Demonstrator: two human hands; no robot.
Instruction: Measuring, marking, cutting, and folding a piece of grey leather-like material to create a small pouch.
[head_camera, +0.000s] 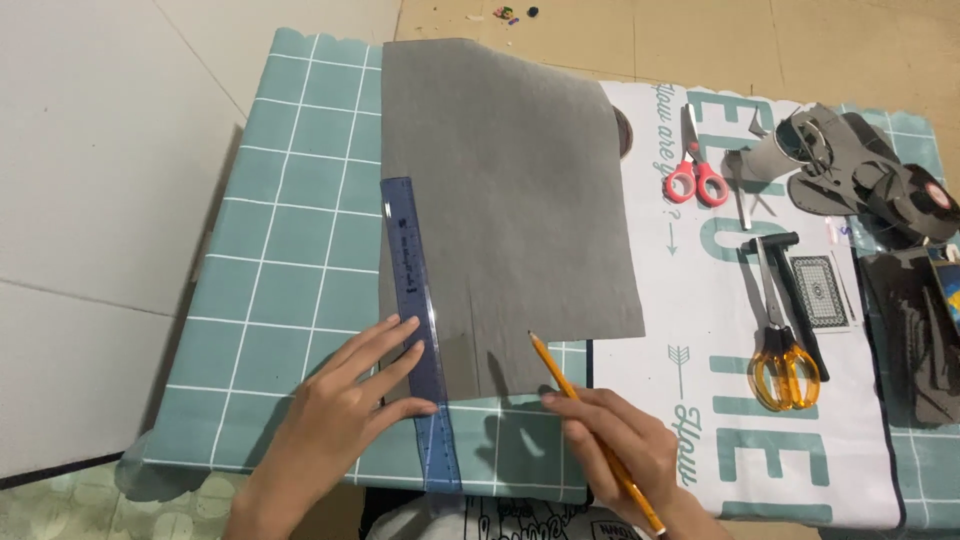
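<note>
A grey felt sheet (510, 190) lies flat on a teal checked tablecloth (290, 240). Along its left edge rests a blue see-through ruler (418, 320), and my left hand (345, 410) presses on the ruler's lower part with fingers spread. My right hand (610, 440) grips a yellow pencil (590, 430) whose tip points at the sheet's near edge, just right of the ruler. Faint pencil lines run up from that edge.
A white cloth with teal lettering (700, 330) covers the right side. On it lie red-handled scissors (695, 165), orange-handled scissors (783, 345), a black-handled tool (790, 280) and a small patterned card (820, 292). Grey cut pieces (860, 170) pile at the far right.
</note>
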